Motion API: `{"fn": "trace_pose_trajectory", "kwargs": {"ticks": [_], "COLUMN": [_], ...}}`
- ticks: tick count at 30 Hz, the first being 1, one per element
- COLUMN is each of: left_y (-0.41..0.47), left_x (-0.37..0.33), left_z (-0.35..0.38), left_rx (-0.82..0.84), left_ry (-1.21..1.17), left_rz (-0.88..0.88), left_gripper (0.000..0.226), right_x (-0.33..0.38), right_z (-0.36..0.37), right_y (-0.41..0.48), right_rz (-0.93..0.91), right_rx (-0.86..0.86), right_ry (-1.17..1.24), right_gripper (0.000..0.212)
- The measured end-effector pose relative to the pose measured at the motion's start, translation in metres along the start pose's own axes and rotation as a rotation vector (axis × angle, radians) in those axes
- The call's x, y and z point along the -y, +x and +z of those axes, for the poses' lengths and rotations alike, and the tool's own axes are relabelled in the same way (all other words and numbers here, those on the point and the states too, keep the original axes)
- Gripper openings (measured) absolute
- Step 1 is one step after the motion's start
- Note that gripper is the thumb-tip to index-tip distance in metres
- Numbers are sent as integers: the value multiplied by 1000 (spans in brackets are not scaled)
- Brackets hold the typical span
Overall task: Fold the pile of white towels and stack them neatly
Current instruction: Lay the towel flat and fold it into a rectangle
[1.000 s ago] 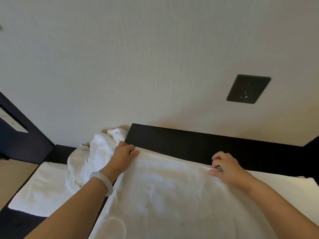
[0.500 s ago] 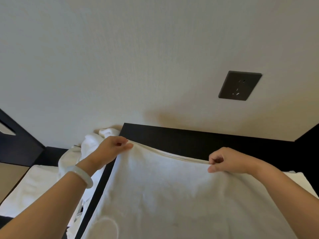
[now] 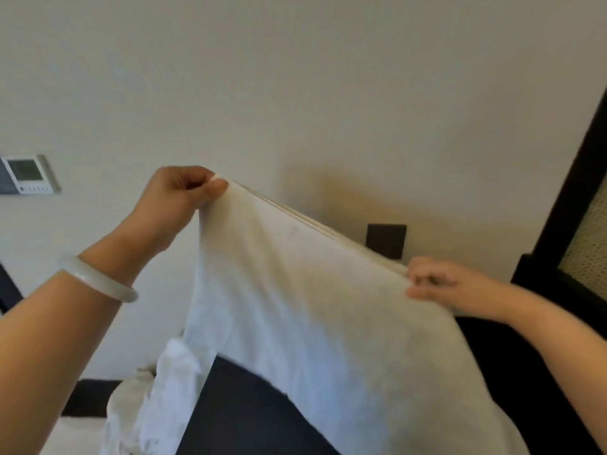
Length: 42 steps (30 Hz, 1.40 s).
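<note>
The left hand [image 3: 177, 195] and right hand [image 3: 437, 284], held apart, each pinch one upper corner of the white towel [image 3: 295, 307], which hangs spread in the air. Below left lies a crumpled towel pile [image 3: 157, 389], apparently beside the dark table [image 3: 236, 418]. Behind is a wall socket [image 3: 386, 239].

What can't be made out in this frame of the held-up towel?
Head view: held towel, pinched by left hand and right hand: lower end cut off by the bottom edge.
Head view: wall socket: blurred, lower-left corner behind the towel's hem.
Head view: towel pile: blurred, partly behind the held towel; count unclear.
Head view: wall control panel: display too small to read, left side cut off.
</note>
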<state>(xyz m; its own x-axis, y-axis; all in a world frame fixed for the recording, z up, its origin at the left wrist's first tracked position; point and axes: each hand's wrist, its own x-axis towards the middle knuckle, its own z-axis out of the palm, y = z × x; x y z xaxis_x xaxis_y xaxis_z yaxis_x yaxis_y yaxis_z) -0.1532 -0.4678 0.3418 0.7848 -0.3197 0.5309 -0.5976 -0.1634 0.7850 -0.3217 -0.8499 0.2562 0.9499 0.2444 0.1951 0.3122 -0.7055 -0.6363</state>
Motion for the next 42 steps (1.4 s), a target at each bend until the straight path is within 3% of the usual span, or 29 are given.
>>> {"fn": "trace_pose_trajectory", "kwargs": {"ticks": [1, 3, 6, 9, 13, 17, 20, 23, 27, 29, 30, 32, 34, 35, 38, 42], "left_y": [6, 15, 19, 23, 25, 23, 21, 23, 30, 33, 34, 38, 43, 44, 43, 37], "left_x": [-14, -35, -50, -52, -49, -46, -44, -42, -48, -49, -47, -41, -36, -33, -22, -10], "left_z": [-1, 4, 19, 24, 22, 18, 15, 13, 12, 12, 10, 4, -5, -9, -16, -16], "left_rx": [0, 12, 31, -2, -39, -57, -79, -117, -150, -152, -164, -211, -268, -285, -232, -129], "left_ry": [0, 44, 176, 223, 233, 252, 247, 225, 178, 185, 185, 165, 125, 97, 39, -70], "left_rz": [18, 36, 25, -22, -50, -68, -83, -95, -92, -93, -91, -81, -80, -81, -70, -60], "left_gripper": [22, 20, 22, 20, 21, 19, 18, 19, 18, 19, 21, 27, 29, 30, 32, 39], "right_x": [5, 1, -5, -6, -6, -19, -26, -24, -18, -14, -13, -15, -11, -5, 11, 6], "right_z": [12, 43, 79, 95, 99, 93, 91, 92, 109, 92, 71, 21, -25, -39, -66, -88], "right_y": [-3, -8, -13, -13, -15, -20, -26, -31, -35, -41, -41, -39, -36, -33, -28, -30], "right_rz": [-28, -10, 122, 173, 237, 225, 219, 238, 216, 145, 150, 172, 149, 116, 88, 88], "right_rx": [45, 148, 200, 180, 196, 95, 81, 110, 178, 196, 139, -157, -454, -502, -418, -598], "right_ry": [-59, -134, -104, -127, -183, -151, -96, -82, -193, -260, -246, -201, -259, -223, -155, -103], "right_gripper": [15, 33, 22, 42, 43, 65, 62, 45, 46, 59, 77, 100, 78, 68, 71, 83]}}
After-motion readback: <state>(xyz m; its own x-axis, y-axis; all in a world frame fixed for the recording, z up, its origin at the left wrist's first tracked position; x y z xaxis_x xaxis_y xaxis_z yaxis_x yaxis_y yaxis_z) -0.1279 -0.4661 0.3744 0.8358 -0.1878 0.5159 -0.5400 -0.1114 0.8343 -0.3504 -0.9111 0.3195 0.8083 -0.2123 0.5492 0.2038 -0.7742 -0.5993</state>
